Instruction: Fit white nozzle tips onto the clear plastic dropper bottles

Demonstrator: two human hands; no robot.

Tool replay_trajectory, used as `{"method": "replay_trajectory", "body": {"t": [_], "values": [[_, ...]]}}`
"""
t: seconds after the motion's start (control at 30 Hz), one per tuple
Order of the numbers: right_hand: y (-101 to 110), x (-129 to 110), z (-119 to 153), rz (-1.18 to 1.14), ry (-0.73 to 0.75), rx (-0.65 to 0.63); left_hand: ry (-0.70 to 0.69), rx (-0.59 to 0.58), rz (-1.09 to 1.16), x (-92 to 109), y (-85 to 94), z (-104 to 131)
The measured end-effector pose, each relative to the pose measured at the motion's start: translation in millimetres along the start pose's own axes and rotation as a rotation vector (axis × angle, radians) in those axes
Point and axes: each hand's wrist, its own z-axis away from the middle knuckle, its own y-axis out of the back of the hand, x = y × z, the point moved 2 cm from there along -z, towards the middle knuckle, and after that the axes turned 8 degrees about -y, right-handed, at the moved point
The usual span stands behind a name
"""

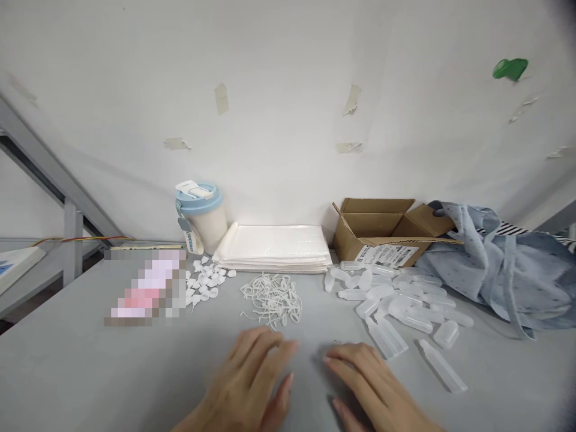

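Observation:
My left hand (252, 378) hovers at the front of the grey table, fingers apart and holding nothing, just in front of a tangled pile of thin white tubes (274, 299). To its right, my right hand (369, 384) is also empty, its fingers stretched out and thumb apart. Beyond the right hand lies a heap of translucent plastic bottles (400, 306), with one bottle (443, 367) lying apart in front. Small white caps or tips (207, 279) are scattered left of the tubes. Both hands are slightly blurred.
A stack of white plastic-wrapped sheets or bags (274, 246) lies against the wall. Left of it stands a cup with a blue lid (200, 210); a pixelated flat item (148, 288) is farther left. An open cardboard box (382, 234) and blue cloth (486, 270) are at the right.

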Motion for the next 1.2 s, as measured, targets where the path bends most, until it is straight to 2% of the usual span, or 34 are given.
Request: {"method": "replay_trajectory", "body": {"t": [0.03, 0.1, 0.13, 0.2, 0.27, 0.33, 0.4, 0.5, 0.6, 0.77, 0.87, 0.97, 1.1, 1.2], "values": [[7, 3, -1, 0.003, 0.009, 0.117, 0.023, 0.042, -0.003, -5, 0.8, -1], [21, 14, -5, 0.056, -0.041, 0.11, 0.075, 0.107, -0.01, -15, 0.3, -5], [30, 20, -7, 0.103, -0.078, 0.175, 0.099, 0.11, -0.016, -19, -1.3, -7], [49, 32, -12, 0.215, -0.177, 0.312, 0.135, 0.064, -0.034, -25, -6.7, -12], [62, 42, -15, 0.302, -0.264, 0.4, 0.152, -0.04, -0.057, -29, -14.1, -15], [65, 47, -18, 0.371, -0.273, 0.33, 0.157, -0.137, -0.088, -30, -21.0, -17], [59, 52, -17, 0.417, -0.258, 0.184, 0.156, -0.199, -0.104, -30, -26.3, -17], [44, 56, -9, 0.458, -0.27, 0.027, 0.163, -0.231, -0.082, -31, -29.9, -16], [33, 55, -1, 0.51, -0.266, -0.057, 0.247, -0.194, -0.031, -35, -27.3, -17], [28, 41, 0, 0.525, -0.224, -0.195, 0.524, -0.067, 0.128, -51, -14.1, -16], [25, 35, -1, 0.497, -0.204, -0.224, 0.711, -0.033, 0.255, -65, -6.2, -14], [21, 34, 0, 0.473, -0.193, -0.192, 0.846, -0.002, 0.365, -77, 0.0, -12], [16, 33, 0, 0.329, -0.21, -0.13, 0.892, 0.034, 0.422, -82, 4.6, -11], [9, 26, -9, 0.09, -0.24, -0.063, 0.857, 0.075, 0.349, -78, 7.2, -10]]}}
